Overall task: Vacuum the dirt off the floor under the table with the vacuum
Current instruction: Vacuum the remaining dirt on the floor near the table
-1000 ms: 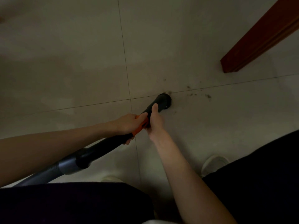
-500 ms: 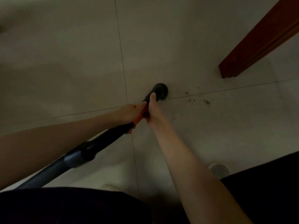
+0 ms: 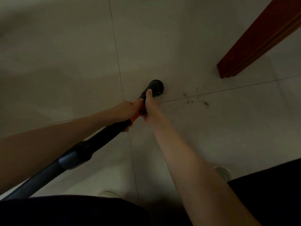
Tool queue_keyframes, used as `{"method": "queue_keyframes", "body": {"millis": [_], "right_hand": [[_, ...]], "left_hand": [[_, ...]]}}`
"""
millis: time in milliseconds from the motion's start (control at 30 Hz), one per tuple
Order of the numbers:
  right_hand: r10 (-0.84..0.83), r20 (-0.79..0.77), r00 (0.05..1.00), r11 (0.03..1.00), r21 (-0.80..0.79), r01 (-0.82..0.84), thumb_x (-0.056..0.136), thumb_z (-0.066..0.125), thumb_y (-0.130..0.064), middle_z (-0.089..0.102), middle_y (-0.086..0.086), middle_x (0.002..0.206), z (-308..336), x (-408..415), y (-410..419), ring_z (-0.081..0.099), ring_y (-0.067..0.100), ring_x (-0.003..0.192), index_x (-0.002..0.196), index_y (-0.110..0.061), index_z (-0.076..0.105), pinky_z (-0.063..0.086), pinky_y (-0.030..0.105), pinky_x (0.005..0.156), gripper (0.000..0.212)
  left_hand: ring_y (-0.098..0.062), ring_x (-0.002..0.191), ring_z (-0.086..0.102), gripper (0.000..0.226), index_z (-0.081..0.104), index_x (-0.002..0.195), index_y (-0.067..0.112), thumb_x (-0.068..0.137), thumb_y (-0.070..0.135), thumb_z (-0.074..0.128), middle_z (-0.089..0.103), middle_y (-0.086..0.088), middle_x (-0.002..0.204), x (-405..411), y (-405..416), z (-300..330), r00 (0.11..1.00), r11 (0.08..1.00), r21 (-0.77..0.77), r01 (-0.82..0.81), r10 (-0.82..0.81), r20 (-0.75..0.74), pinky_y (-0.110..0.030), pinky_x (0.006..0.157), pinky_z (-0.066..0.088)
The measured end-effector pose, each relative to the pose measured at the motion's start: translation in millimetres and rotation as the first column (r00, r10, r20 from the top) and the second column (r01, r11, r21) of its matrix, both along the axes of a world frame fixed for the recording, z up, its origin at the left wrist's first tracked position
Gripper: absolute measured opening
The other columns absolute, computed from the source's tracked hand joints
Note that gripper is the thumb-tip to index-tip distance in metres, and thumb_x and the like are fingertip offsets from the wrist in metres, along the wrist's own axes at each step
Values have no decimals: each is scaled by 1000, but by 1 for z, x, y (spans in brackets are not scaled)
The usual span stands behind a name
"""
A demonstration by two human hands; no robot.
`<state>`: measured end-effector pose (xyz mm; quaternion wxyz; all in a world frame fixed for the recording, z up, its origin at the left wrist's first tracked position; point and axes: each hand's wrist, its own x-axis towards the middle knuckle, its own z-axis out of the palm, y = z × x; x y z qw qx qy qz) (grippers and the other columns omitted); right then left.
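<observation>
- Hands: your left hand [image 3: 125, 110] and right hand [image 3: 149, 105] both wrap the vacuum wand [image 3: 104, 141].
- Nozzle [image 3: 155, 87] meets the floor [image 3: 65, 70]; dirt [image 3: 195, 101] lies at its three o'clock, table leg [image 3: 260, 38] at one o'clock.

Floor [image 3: 187, 38]: large pale tiles, slightly glossy, divided by thin dark grout lines [image 3: 116, 46] that cross near the centre of view. Lighting: dim, with a brighter band across the upper left tiles. Furniture: one reddish-brown wooden leg [image 3: 254, 44], grooved along its length, enters from the upper right and stands on the tile.
</observation>
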<state>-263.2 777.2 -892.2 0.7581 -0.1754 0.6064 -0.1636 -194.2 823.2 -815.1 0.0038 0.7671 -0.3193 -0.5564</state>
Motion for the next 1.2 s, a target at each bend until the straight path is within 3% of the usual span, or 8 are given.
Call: {"method": "queue_keyframes", "body": {"millis": [133, 333, 533, 667, 833, 933, 1100, 1200], "right_hand": [[-18, 31, 999, 999, 51, 16, 96, 40, -53, 60, 15, 119, -3, -9, 33, 62, 29, 104, 132, -3, 44, 53, 41, 88, 62], [51, 35, 998, 994, 94, -55, 98, 45, -42, 62, 9, 102, 0, -23, 85, 62, 23, 93, 124, -3, 52, 52, 36, 86, 47], [75, 111, 991, 977, 189, -95, 96, 50, -36, 62, 12, 112, 8, -27, 106, 61, 25, 101, 127, -7, 50, 49, 32, 80, 42], [34, 89, 995, 983, 176, -49, 95, 50, -45, 60, 8, 107, 6, -25, 109, 60, 25, 105, 124, -10, 49, 48, 37, 95, 46], [4, 62, 998, 978, 210, -17, 94, 46, -52, 60, 9, 111, 4, -31, 128, 60, 19, 89, 136, -8, 43, 50, 31, 79, 61], [-23, 77, 997, 980, 201, 8, 95, 43, -52, 58, 10, 112, 4, -34, 126, 59, 17, 85, 138, -8, 40, 49, 31, 81, 62], [-101, 32, 994, 980, 175, 94, 95, 39, -55, 56, 12, 124, 0, -46, 115, 56, 23, 103, 139, -6, 40, 48, 29, 83, 65], [-186, 3, 983, 967, 175, 183, 95, 40, -55, 58, 9, 113, -3, -58, 106, 56, 21, 100, 135, -5, 45, 46, 28, 84, 64]], "left_hand": [[-24, 39, 59, 62, 51, 117, 6, 96, 58, 24, 59, -13, 55, -2, 25, -6, 1000, 994, 105, -12, 14, -23, -26, 40, 49], [-24, 46, 62, 59, 52, 114, 6, 98, 54, 22, 62, -15, 62, 0, 70, -11, 953, 960, 242, -143, 200, -228, -27, 44, 51], [-21, 42, 59, 59, 48, 106, 4, 96, 57, 25, 62, -16, 65, 2, 100, -1, 994, 977, 203, -58, 75, -75, -25, 44, 51], [-22, 45, 58, 61, 46, 111, 3, 96, 58, 25, 61, -16, 67, 4, 103, 4, 1000, 969, 246, -7, 13, -25, -26, 46, 50], [-24, 49, 61, 61, 46, 111, 3, 95, 58, 25, 63, -17, 69, -5, 112, 3, 997, 946, 314, 79, -83, 0, -29, 51, 53], [-24, 47, 61, 61, 49, 106, 4, 95, 59, 26, 63, -17, 67, -10, 109, 5, 996, 950, 305, 71, -82, 24, -30, 52, 54], [-23, 47, 60, 61, 49, 108, 3, 96, 57, 25, 62, -14, 66, -31, 94, 7, 991, 960, 255, 117, -129, 31, -26, 49, 52], [-24, 49, 62, 63, 52, 105, 1, 97, 57, 23, 63, -14, 65, -45, 83, 5, 983, 958, 229, 173, -181, 16, -27, 51, 53]]}}
